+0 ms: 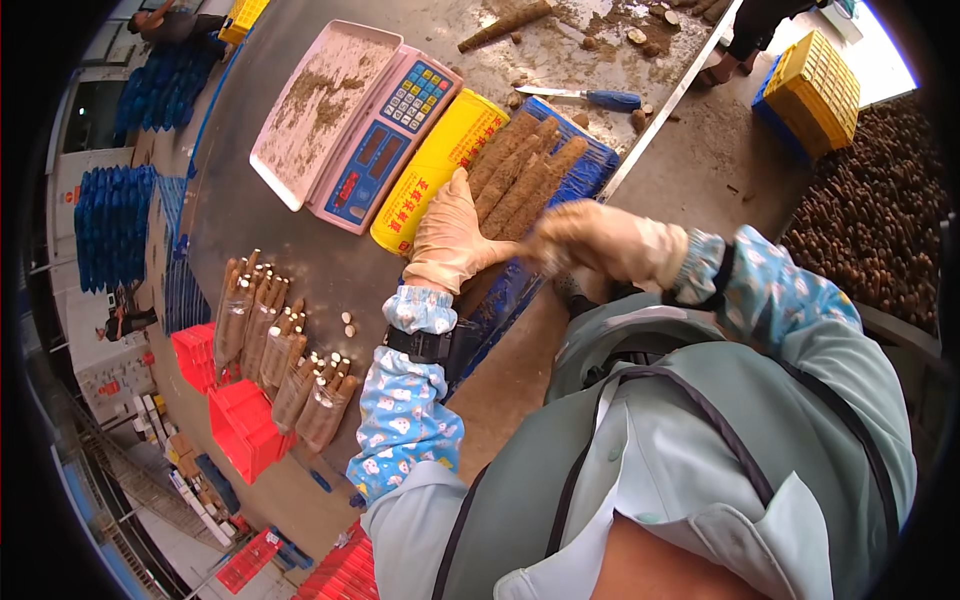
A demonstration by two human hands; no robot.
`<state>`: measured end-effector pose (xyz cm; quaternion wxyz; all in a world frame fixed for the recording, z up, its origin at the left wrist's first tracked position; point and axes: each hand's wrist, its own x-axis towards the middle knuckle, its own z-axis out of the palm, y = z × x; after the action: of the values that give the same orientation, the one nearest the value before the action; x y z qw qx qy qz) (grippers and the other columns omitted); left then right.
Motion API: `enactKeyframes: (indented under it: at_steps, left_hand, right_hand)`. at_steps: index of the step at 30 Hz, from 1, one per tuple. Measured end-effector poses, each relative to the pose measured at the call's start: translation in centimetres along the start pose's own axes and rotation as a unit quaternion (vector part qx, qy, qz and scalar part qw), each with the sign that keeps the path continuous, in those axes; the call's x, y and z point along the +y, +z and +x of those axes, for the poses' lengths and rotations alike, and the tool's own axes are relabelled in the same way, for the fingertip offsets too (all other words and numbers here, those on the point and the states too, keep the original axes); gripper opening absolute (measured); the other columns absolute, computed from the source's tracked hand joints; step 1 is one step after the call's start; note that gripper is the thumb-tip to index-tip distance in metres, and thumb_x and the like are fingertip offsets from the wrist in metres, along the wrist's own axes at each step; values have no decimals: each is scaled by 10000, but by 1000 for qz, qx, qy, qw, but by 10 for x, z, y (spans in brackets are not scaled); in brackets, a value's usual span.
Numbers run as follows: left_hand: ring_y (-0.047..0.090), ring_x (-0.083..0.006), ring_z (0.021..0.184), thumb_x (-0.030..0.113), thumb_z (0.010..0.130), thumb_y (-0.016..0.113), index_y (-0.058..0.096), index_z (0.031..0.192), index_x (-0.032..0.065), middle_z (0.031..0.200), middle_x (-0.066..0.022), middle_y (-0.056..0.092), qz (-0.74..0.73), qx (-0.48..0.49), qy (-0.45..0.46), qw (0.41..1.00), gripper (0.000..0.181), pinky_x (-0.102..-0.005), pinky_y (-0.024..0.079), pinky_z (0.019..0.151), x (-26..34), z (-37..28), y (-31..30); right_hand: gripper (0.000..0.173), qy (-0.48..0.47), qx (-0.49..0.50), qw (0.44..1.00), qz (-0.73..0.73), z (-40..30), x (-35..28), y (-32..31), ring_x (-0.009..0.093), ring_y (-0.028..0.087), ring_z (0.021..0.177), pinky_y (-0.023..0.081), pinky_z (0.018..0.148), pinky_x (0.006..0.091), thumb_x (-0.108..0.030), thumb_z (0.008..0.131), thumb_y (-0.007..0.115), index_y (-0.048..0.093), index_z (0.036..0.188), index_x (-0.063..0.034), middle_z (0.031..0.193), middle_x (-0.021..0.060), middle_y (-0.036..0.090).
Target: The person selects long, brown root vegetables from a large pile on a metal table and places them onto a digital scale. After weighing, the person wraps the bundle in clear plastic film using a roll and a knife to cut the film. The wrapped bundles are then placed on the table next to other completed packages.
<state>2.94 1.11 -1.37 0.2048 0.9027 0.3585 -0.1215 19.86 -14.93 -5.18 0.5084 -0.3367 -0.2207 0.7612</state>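
Several brown, rough-skinned yams (521, 172) lie side by side on a blue plastic-covered surface (600, 154). My gloved left hand (454, 236) grips the near part of this bundle, fingers along its left side and thumb stretched across towards the right. Just right of that thumb is my gloved right hand (600, 240), its fingers curled and blurred by motion. Whether it holds anything cannot be made out. Alongside the yams, touching or nearly touching my left fingers, lies a yellow roll (435, 176) printed with red writing.
A digital weighing scale (360, 124) stands beyond the roll. A blue-handled knife (611, 99) lies near the table's metal edge (667, 101). Film-wrapped yam bundles (281, 337) rest by red baskets (244, 427). A yellow crate (814, 90) and piled yams (870, 225) are at right. Other people are in the background.
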Motion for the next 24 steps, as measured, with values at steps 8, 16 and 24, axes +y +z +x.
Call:
enactKeyframes:
  at_steps: [8, 16, 24]
  left_hand:
    - [378, -359, 1480, 445, 630, 914, 303, 1521, -75, 1522, -307, 416, -122, -62, 69, 988, 1198, -394, 300, 1227, -52, 9, -19]
    - [575, -257, 1295, 457, 769, 853, 504, 1406, 101, 1399, -141, 595, -353, -89, 3, 931, 808, -386, 469, 1103, -39, 19, -3]
    - [660, -178, 1104, 332, 610, 985, 698, 1240, 76, 1201, -48, 717, -351, -134, -99, 922, 738, -361, 568, 927, -35, 13, -34]
  right_hand:
    - [263, 36, 87, 901, 423, 72, -23, 31, 286, 657, 979, 570, 917, 399, -143, 1070, 488, 570, 1199, 72, 1026, 172, 661]
    - [590, -370, 41, 505, -779, 61, -23, 28, 349, 449, 1423, 385, 1154, 515, -158, 894, 620, 504, 1468, -84, 1510, 192, 476]
    - [569, -319, -62, 415, -850, 114, -54, 22, 288, 674, 997, 569, 851, 396, -235, 851, 665, 537, 1367, -32, 1121, 126, 664]
